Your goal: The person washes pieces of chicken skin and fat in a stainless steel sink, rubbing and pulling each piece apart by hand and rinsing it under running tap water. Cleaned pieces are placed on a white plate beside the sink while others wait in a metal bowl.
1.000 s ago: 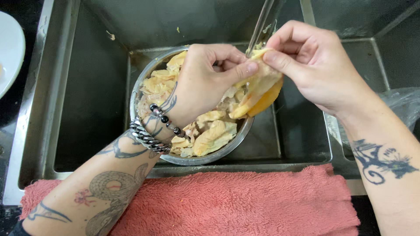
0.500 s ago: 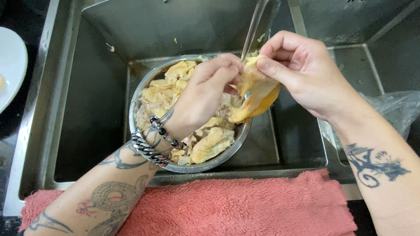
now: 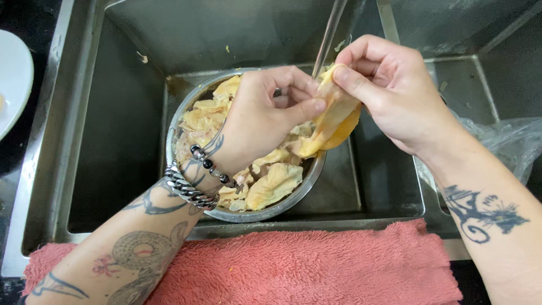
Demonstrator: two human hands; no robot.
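Both my hands hold one pale yellow piece of raw chicken skin (image 3: pixel 333 121) under a thin stream of water (image 3: pixel 330 34). My left hand (image 3: pixel 257 121) pinches its left edge between thumb and fingers. My right hand (image 3: pixel 389 93) grips its upper end with thumb and forefinger. The piece hangs over the right rim of a round steel bowl (image 3: pixel 265 213), which stands in the steel sink (image 3: pixel 113 124) and is filled with several more yellowish pieces (image 3: pixel 274 183). My left wrist wears a chain bracelet and a bead bracelet.
A pink towel (image 3: pixel 305 265) lies along the sink's front edge. A white plate (image 3: pixel 12 85) sits on the dark counter at the left. A clear plastic bag (image 3: pixel 499 141) lies at the right, by the second basin.
The view has shifted slightly. My left hand's fingers have moved onto the piece's edge and closed on it; my right hand keeps its hold under the water.
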